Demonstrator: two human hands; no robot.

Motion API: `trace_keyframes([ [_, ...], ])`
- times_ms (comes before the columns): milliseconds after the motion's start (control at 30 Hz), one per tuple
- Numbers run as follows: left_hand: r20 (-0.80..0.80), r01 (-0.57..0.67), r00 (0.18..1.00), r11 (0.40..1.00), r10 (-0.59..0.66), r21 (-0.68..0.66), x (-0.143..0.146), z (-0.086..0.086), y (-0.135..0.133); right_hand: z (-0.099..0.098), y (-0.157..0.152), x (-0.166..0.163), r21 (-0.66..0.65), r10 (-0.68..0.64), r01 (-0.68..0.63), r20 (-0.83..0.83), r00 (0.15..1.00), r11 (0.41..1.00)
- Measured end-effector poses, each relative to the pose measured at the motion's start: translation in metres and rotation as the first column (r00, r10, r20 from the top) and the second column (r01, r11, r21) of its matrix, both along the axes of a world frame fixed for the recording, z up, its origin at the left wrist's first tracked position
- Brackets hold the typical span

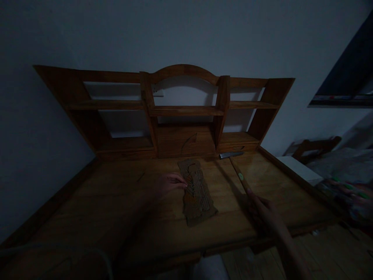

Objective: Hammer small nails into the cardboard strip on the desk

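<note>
A flat brown piece of bark-like board (197, 191) lies on the wooden desk (116, 202), near its middle. My left hand (169, 182) rests on the desk with its fingers stretched out, the fingertips touching the board's left edge. My right hand (264, 212) is closed round the lower end of a hammer's wooden handle. The hammer (237, 171) points away from me, its metal head at the back of the desk to the right of the board. The room is dim.
A wooden hutch with empty shelves (186, 111) stands along the back of the desk against a pale wall. To the right are a chair back (316, 146), a white block (300, 169) and patterned cloth (349, 194). Plank floor shows below the desk's front edge.
</note>
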State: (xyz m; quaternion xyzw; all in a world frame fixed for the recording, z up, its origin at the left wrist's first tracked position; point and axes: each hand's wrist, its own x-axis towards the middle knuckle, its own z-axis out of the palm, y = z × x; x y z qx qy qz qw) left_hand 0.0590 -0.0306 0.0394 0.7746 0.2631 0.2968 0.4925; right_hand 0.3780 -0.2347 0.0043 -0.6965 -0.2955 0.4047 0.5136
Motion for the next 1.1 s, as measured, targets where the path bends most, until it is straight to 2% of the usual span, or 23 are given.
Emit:
trace_keyframes([
  [100, -0.041, -0.136, 0.99, 0.991, 0.136, -0.004, 0.001, -0.002, -0.005, 0.0, 0.0, 0.0, -0.003, 0.004, -0.004, 0.003, 1.0, 1.0],
  [167, -0.04, -0.176, 0.984, 0.984, 0.176, 0.004, 0.004, -0.005, -0.01, 0.0, 0.0, 0.0, -0.001, -0.001, 0.001, 0.016, 1.0, 1.0],
  [333, -0.056, -0.034, 0.998, 0.996, 0.029, -0.08, 0.01, -0.015, -0.018, 0.001, 0.001, -0.001, -0.011, -0.002, 0.002, 0.017, 1.0, 1.0],
  [500, -0.087, 0.005, 0.996, 0.999, -0.002, 0.033, 0.007, -0.014, -0.018, 0.004, 0.0, -0.001, -0.013, 0.034, -0.034, 0.03, 0.999, 0.999],
  [800, 0.0, 0.157, 0.987, 0.982, -0.158, 0.108, 0.013, -0.014, -0.025, 0.009, 0.002, 0.001, -0.082, 0.115, -0.108, 0.087, 0.99, 0.991],
  [967, 0.041, 0.141, 0.988, 0.983, -0.147, 0.114, 0.012, -0.014, -0.021, 0.001, 0.002, 0.003, -0.072, 0.105, -0.102, 0.035, 0.994, 0.992],
  [1100, -0.033, 0.093, 0.995, 0.993, -0.091, 0.071, 0.008, -0.014, -0.019, 0.0, 0.001, 0.005, -0.094, 0.06, -0.056, 0.038, 0.997, 0.994],
])
